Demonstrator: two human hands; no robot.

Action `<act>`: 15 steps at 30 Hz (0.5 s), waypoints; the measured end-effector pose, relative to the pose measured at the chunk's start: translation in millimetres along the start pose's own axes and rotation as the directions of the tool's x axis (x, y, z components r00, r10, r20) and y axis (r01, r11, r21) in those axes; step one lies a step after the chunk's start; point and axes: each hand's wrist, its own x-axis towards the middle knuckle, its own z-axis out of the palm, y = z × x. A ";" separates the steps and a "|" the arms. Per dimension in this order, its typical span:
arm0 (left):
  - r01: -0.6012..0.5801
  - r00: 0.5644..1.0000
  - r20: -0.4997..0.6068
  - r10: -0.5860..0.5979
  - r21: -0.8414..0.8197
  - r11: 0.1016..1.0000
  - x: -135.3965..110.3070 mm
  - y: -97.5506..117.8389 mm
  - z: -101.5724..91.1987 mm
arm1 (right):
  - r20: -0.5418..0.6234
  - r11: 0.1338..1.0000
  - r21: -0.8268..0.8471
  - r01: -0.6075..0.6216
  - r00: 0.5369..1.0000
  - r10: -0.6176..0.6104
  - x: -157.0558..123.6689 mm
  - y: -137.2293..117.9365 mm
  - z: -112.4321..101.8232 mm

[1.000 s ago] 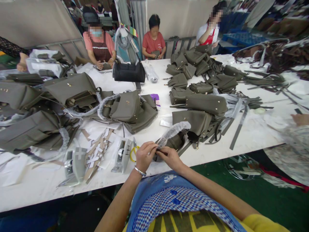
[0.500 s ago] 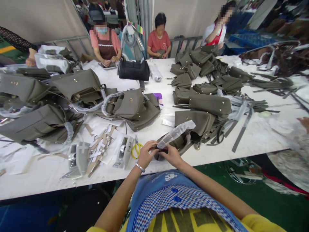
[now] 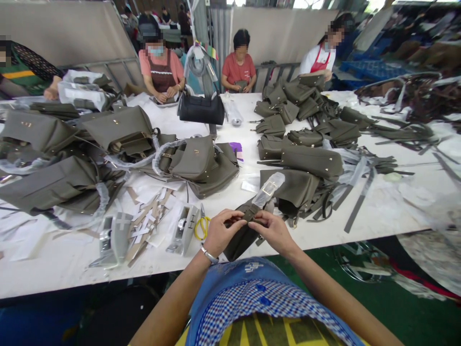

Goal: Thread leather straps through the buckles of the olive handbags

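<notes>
Olive-grey, the bag (image 3: 239,244) we are working on lies at the near edge of the white surface (image 3: 378,211), just in front of our blue apron (image 3: 230,276). Our left hand (image 3: 224,230) and our right hand (image 3: 275,231) come together over its upper part, each pinching the dark strap (image 3: 249,210) between thumb and fingers, the fingertips almost meeting; we cannot tell exactly which edge each one grips. Beyond our fingers a clear plastic wrap (image 3: 271,185) slants up and away, with a pale buckle showing through it. Just left of our left hand lie yellow-handled scissors (image 3: 202,228), beside a grey tape dispenser (image 3: 184,229). A second dispenser (image 3: 120,238) stands farther left, with loose paper strips (image 3: 149,223) between the two. Another olive bag (image 3: 290,187) lies just past our right hand, and a black handbag (image 3: 201,110) is farther off, by a post.
</notes>
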 end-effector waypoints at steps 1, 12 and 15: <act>0.008 1.000 0.026 -0.008 0.007 1.000 -0.7 0.3 -1.5 | -0.021 1.000 0.001 -0.024 0.999 0.024 -1.2 1.7 0.0; 0.028 1.000 0.002 -0.029 0.071 0.997 -4.3 4.0 4.4 | 0.002 0.997 0.018 0.077 0.997 -0.077 -3.1 1.9 -5.1; 0.029 1.000 -0.007 -0.028 0.060 0.998 -3.2 6.0 7.5 | -0.007 0.997 -0.019 0.081 0.997 -0.081 -2.2 -1.2 -7.2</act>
